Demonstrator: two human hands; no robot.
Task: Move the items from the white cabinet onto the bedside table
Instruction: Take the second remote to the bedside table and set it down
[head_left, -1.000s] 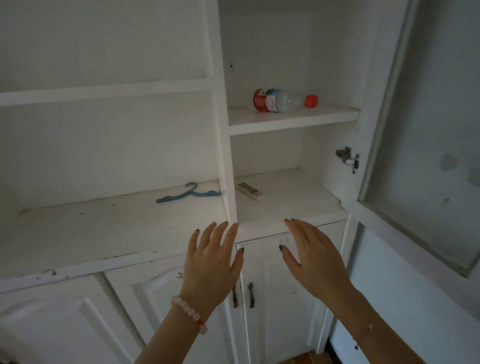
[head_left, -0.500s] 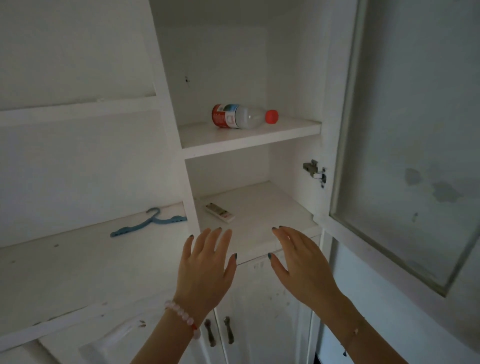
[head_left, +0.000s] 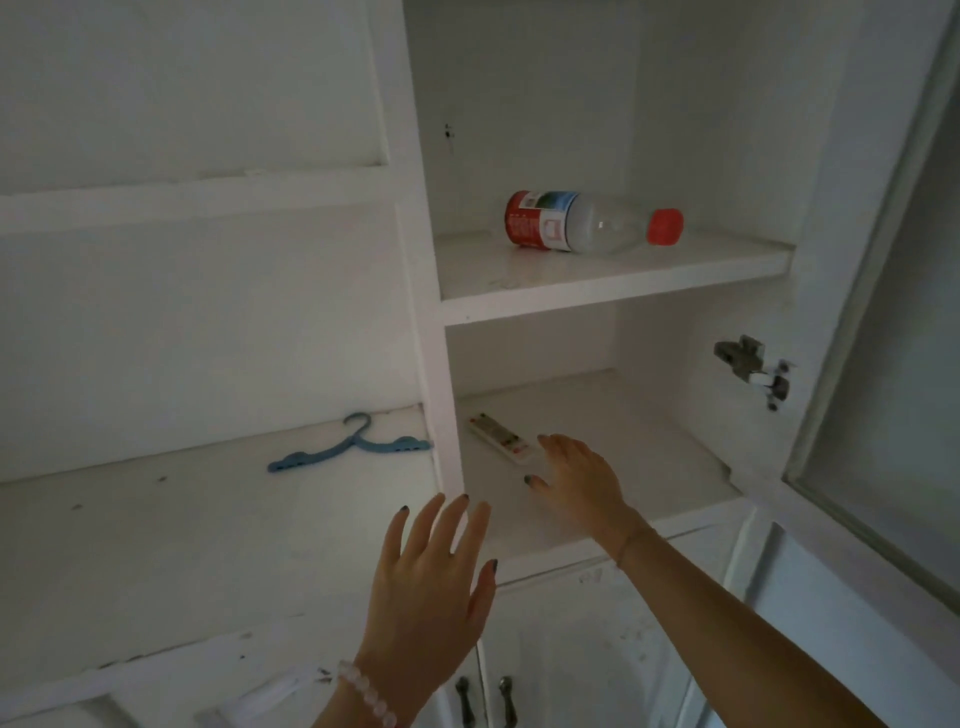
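Observation:
The white cabinet (head_left: 441, 364) stands open in front of me. A clear plastic bottle (head_left: 587, 223) with a red label and red cap lies on its side on the upper right shelf. On the lower right shelf lies a white remote control (head_left: 500, 437). A blue clothes hanger (head_left: 349, 448) lies flat on the wide left shelf. My right hand (head_left: 579, 480) reaches into the lower right compartment, fingers straight, fingertips right beside the remote's near end. My left hand (head_left: 431, 587) hovers with spread fingers in front of the shelf edge, holding nothing.
The glass-panelled cabinet door (head_left: 883, 364) hangs open at the right, its hinge (head_left: 753, 364) on the inner side wall. Lower cupboard doors with two dark handles (head_left: 485, 699) are closed below. A vertical divider separates the left and right shelves.
My right hand has moved forward into the lower right compartment up to the remote. The left hand stayed back near the shelf edge. The view has come closer to the cabinet.

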